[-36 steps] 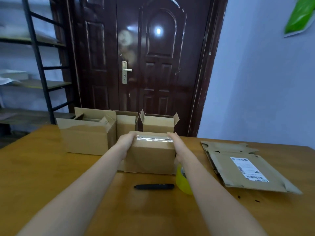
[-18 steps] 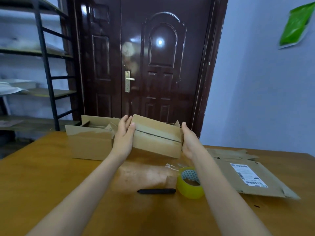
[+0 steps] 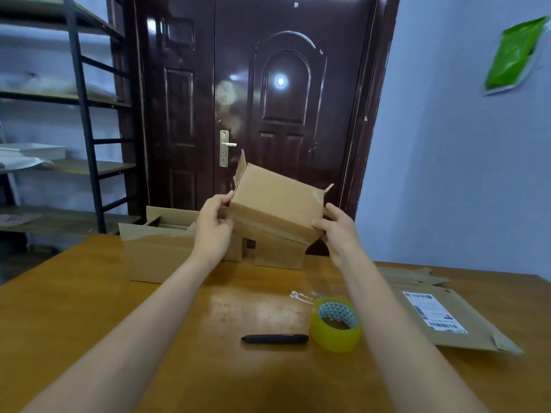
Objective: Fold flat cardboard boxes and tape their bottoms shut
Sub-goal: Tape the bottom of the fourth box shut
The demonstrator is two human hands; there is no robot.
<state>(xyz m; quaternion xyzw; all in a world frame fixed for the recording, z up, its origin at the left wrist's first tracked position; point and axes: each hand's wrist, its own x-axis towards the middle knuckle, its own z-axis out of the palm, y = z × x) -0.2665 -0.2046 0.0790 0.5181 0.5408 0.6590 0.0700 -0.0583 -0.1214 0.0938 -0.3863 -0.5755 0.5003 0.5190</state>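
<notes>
The small brown cardboard box (image 3: 275,208), already folded into shape, is up off the brown wooden table (image 3: 89,308), tilted, with the left hand (image 3: 213,228) and the right hand (image 3: 338,231) closed on its two ends, fingers (image 3: 320,225) curled round the near lower edge; I cannot tell whether its bottom is taped. Beyond the fingers three more made-up open cardboard boxes (image 3: 158,251) stand; a stack of flat brown cardboard box blanks (image 3: 441,311) right of the fingers looks still unfolded, the yellow roll of clear tape (image 3: 335,324) and black pen-shaped cutter (image 3: 274,338) lying nearer me.

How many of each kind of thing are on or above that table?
Folded boxes: 4, one held, three on the table
Flat cardboard stacks: 1
Tape rolls: 1
Black pens: 1
Total: 7
</notes>
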